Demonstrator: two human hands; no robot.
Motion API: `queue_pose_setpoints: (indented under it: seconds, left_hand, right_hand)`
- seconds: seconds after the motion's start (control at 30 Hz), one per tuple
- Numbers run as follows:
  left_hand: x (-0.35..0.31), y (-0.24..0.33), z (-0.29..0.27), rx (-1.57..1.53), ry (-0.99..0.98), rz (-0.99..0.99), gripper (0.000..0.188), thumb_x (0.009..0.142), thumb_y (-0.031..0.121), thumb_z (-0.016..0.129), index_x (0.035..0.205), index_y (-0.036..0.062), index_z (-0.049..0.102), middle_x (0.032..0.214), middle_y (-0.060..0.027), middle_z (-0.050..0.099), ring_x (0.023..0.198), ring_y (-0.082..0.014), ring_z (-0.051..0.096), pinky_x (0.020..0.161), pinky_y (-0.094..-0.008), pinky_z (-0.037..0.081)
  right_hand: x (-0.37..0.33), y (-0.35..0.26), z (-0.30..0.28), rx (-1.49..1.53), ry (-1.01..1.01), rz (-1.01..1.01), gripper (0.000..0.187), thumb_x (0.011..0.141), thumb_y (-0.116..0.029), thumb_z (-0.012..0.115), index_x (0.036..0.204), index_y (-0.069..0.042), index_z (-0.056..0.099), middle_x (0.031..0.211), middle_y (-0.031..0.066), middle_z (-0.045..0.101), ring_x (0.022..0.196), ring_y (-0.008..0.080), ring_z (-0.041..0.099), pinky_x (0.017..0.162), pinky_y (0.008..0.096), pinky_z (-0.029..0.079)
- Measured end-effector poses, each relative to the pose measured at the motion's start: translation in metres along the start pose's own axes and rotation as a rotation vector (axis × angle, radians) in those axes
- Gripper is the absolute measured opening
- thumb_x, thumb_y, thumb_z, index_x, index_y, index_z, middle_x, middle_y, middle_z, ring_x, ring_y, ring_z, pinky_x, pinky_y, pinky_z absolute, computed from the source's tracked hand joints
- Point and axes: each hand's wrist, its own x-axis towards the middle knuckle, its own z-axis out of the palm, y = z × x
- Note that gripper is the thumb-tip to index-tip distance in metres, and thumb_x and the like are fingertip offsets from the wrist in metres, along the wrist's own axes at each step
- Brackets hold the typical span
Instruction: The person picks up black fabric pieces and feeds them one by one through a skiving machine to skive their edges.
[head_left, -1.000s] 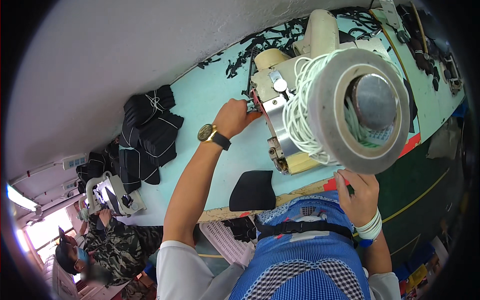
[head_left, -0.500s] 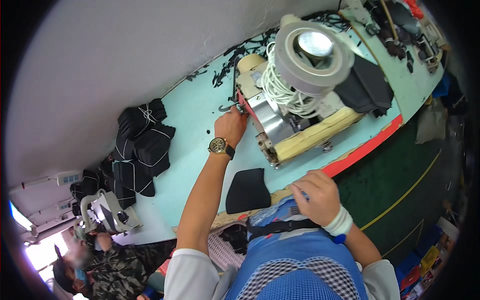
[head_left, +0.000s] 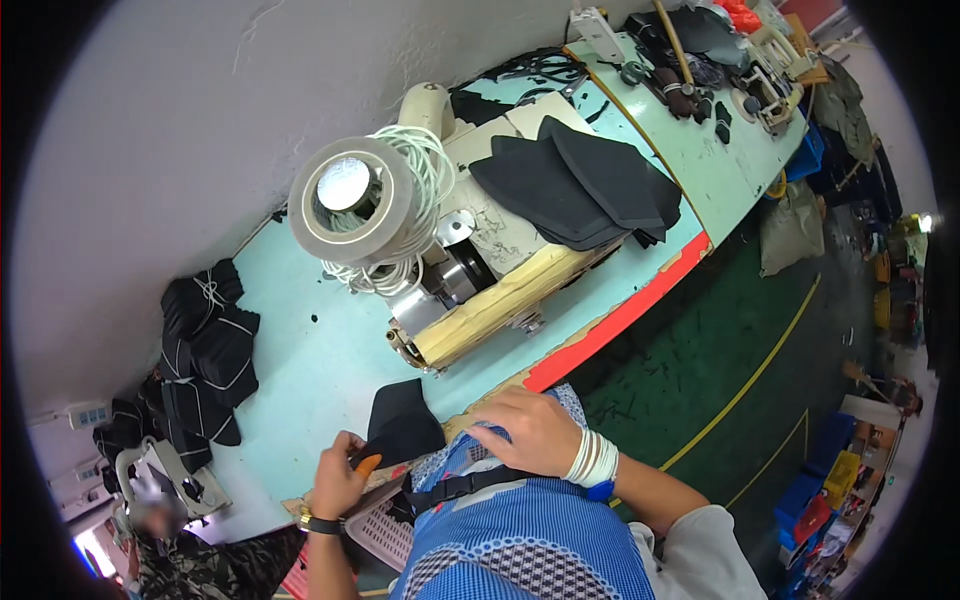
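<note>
My left hand [head_left: 341, 474] is at the near edge of the table, its fingers closed on the lower left corner of a black fabric panel [head_left: 408, 420]. A small orange thing [head_left: 368, 464] shows at the thumb side of that hand; I cannot make out whether it is a finger cover. My right hand [head_left: 535, 432] rests by the table edge against the blue apron [head_left: 480, 535], to the right of the panel. Its fingers are loosely bent and apart, with nothing seen in them. Beyond both hands stands a cream sewing-type machine [head_left: 500, 295].
Several black panels [head_left: 585, 190] lie stacked on the machine, behind a round grey lamp [head_left: 355, 200] and coiled white cord [head_left: 425, 165]. Tied black bundles [head_left: 208, 350] stand at left by the wall. A person [head_left: 215, 555] sits lower left. A pink basket [head_left: 375, 530] is below the table.
My left hand has left the machine's far left side and come back to the black panel at the table edge. The view has swung, showing more of the stack on the machine.
</note>
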Motion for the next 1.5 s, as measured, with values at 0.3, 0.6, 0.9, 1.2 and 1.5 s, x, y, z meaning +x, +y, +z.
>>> queue_pose_setpoints:
  seconds: [0.3,0.6,0.9,1.2,1.5]
  left_hand:
    - [0.016,0.060,-0.044,-0.858,-0.515,0.131,0.043,0.080,-0.002,0.076,0.120,-0.0059,0.060,0.110,-0.0058,0.067,0.098,-0.0115,0.061,0.091,-0.0284,0.049]
    - [-0.004,0.093,-0.021,-0.444,-0.429,0.172,0.051,0.090,0.008,0.065,0.135,-0.0040,0.045,0.107,-0.0125,0.066,0.096,-0.0186,0.063,0.082,-0.0333,0.049]
    - [-0.010,0.114,0.041,-0.422,0.308,0.427,0.025,0.090,0.003,0.060,0.114,-0.0028,0.061,0.096,-0.0196,0.067,0.085,-0.0300,0.067,0.075,-0.0328,0.050]
    - [0.059,0.127,-0.020,-0.721,-0.447,0.363,0.020,0.093,0.014,0.064,0.103,-0.0031,0.066,0.081,-0.0093,0.067,0.072,-0.0107,0.060,0.067,-0.0240,0.048]
    - [0.061,0.137,-0.034,-0.162,-0.270,0.071,0.031,0.091,0.014,0.066,0.118,-0.0001,0.063,0.112,-0.0149,0.067,0.092,-0.0172,0.064,0.082,-0.0296,0.050]
  right_hand:
    - [0.110,0.101,-0.169,-0.775,0.565,0.180,0.095,0.066,-0.053,0.083,0.131,0.007,0.046,0.117,0.0262,0.052,0.114,0.0385,0.048,0.097,0.0440,0.042]
    - [0.186,0.083,-0.136,-0.879,0.100,0.477,0.124,0.057,-0.080,0.069,0.139,0.006,0.035,0.133,0.0290,0.042,0.131,0.0452,0.033,0.099,0.0677,0.030]
    - [0.184,0.091,-0.132,-0.951,0.178,0.301,0.097,0.064,-0.050,0.069,0.138,0.004,0.037,0.123,0.0281,0.047,0.120,0.0427,0.043,0.107,0.0598,0.027]
    - [0.080,0.002,-0.088,0.578,-0.598,0.310,0.053,0.081,-0.028,0.076,0.117,0.006,0.059,0.103,0.0174,0.069,0.092,0.0228,0.068,0.084,0.0349,0.052]
    - [0.069,0.026,-0.061,0.258,-0.360,0.304,0.027,0.084,-0.017,0.068,0.097,0.006,0.063,0.072,0.0172,0.067,0.068,0.0310,0.068,0.062,0.0344,0.053]
